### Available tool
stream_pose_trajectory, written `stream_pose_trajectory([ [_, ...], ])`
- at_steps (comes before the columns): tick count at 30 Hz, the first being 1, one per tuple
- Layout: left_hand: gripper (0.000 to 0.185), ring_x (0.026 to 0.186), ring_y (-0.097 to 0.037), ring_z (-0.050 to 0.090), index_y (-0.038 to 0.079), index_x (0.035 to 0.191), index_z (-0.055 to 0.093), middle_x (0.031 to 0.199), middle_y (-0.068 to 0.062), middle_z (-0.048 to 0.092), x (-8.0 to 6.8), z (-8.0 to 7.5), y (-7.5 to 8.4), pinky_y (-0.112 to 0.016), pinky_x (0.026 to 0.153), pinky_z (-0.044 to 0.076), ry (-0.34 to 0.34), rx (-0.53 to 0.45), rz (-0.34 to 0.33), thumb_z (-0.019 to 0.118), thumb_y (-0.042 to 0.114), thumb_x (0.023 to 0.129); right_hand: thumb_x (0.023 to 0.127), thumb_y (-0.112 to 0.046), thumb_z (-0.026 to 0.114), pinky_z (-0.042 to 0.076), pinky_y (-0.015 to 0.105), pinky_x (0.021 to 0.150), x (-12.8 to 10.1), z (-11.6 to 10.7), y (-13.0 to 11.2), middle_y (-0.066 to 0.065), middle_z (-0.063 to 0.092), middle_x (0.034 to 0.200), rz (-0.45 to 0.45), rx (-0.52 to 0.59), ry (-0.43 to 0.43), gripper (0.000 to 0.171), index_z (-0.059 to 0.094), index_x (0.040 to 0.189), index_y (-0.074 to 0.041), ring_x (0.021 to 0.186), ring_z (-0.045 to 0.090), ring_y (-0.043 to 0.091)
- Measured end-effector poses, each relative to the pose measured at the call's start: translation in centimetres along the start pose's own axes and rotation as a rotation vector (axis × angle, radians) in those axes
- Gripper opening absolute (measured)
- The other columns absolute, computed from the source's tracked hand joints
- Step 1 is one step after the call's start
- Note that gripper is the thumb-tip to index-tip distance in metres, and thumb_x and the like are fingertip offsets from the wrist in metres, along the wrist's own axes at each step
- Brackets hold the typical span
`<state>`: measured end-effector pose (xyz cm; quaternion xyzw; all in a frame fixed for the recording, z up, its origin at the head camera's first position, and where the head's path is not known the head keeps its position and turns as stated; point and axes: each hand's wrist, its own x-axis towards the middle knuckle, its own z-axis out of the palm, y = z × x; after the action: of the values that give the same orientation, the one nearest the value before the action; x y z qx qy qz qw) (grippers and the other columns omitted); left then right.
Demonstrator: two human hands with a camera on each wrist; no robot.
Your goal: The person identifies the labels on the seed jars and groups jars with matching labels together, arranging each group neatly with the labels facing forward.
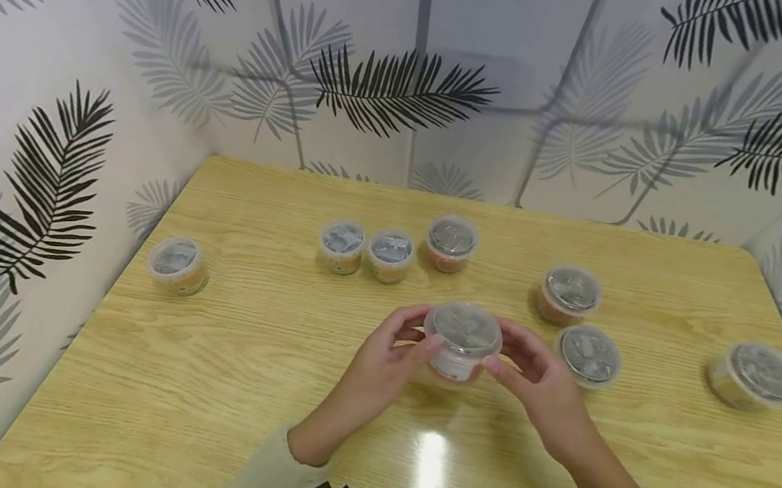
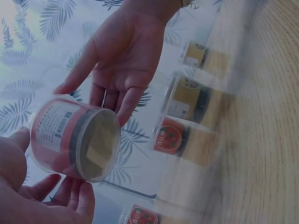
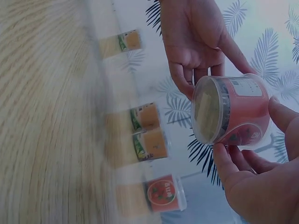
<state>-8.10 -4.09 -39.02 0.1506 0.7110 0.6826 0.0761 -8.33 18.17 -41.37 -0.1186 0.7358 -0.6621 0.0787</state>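
Lower right of centre, the left hand point(image 1: 381, 361) and right hand point(image 1: 543, 385) grip a red-labelled plastic tub point(image 1: 457, 359). A yellow-labelled tub point(image 1: 753, 378) stands at the far right.

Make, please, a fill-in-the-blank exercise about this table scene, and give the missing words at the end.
1. The left hand and the right hand hold a tub coloured ____.
2. Apart from the held one, ____ other tubs stand on the table.
3. In the head view, the orange tub standing alone is nearest the table's ____ edge.
4. There, the paired orange tubs have a red tub just to their ____.

Missing words: red; seven; left; right.
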Motion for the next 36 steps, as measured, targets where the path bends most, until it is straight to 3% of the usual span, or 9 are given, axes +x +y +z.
stream_pose_trajectory([
  [3,0.043,0.108,-0.029,0.05,-0.002,0.131,0.043,0.124,-0.015,0.05,-0.3,-0.2,0.1,-0.032,0.089,0.046,0.013,-0.05,0.028,0.056,0.017,0.094,0.094,-0.011,0.055,0.045,0.024,0.091,-0.2,0.2,-0.4,0.008,0.052,0.129,-0.016,0.012,-0.013,0.045,0.043,0.137,-0.004,0.116,0.05,0.017],
  [10,0.045,0.107,-0.024,0.048,0.006,0.131,0.042,0.124,-0.009,0.047,0.0,-0.5,-2.5,-0.031,0.09,0.044,0.027,-0.125,0.064,0.057,0.025,0.093,0.097,-0.007,0.049,0.04,0.022,0.097,-0.5,0.9,-0.9,0.019,0.042,0.137,-0.073,0.039,-0.096,0.047,0.034,0.14,0.003,0.123,0.044,0.014],
  [13,0.049,0.112,-0.023,0.045,0.008,0.133,0.039,0.127,-0.008,0.045,-0.1,-0.4,-2.7,-0.032,0.094,0.041,-0.004,-0.153,0.071,0.057,0.031,0.093,0.096,-0.004,0.048,0.038,0.021,0.098,-0.5,1.2,-1.0,0.023,0.038,0.139,-0.106,0.062,-0.136,0.049,0.03,0.141,0.006,0.126,0.04,0.013],
  [20,0.056,0.12,-0.02,0.04,0.013,0.141,0.031,0.135,-0.006,0.041,-0.3,0.0,-2.5,-0.035,0.102,0.034,-0.084,-0.17,0.042,0.057,0.028,0.094,0.096,-0.004,0.049,0.042,0.028,0.096,-0.4,1.3,-1.3,0.018,0.035,0.141,-0.108,0.15,-0.226,0.054,0.027,0.144,-0.003,0.126,0.039,0.022],
  [29,0.069,0.131,-0.017,0.032,0.011,0.145,0.022,0.141,-0.006,0.036,-0.4,0.3,-2.8,-0.036,0.109,0.025,-0.163,-0.186,0.078,0.057,0.036,0.092,0.094,-0.007,0.053,0.045,0.03,0.093,-0.2,1.7,-1.0,0.017,0.039,0.136,-0.072,0.134,-0.217,0.057,0.027,0.145,-0.005,0.121,0.043,0.025],
  [36,0.071,0.134,-0.015,0.027,0.009,0.146,0.02,0.144,-0.005,0.033,-0.5,0.5,-2.8,-0.035,0.111,0.02,-0.167,-0.158,0.078,0.057,0.036,0.092,0.094,-0.007,0.054,0.043,0.029,0.095,-0.3,1.8,-0.9,0.017,0.036,0.139,-0.067,0.14,-0.222,0.06,0.024,0.146,-0.006,0.124,0.041,0.024],
])
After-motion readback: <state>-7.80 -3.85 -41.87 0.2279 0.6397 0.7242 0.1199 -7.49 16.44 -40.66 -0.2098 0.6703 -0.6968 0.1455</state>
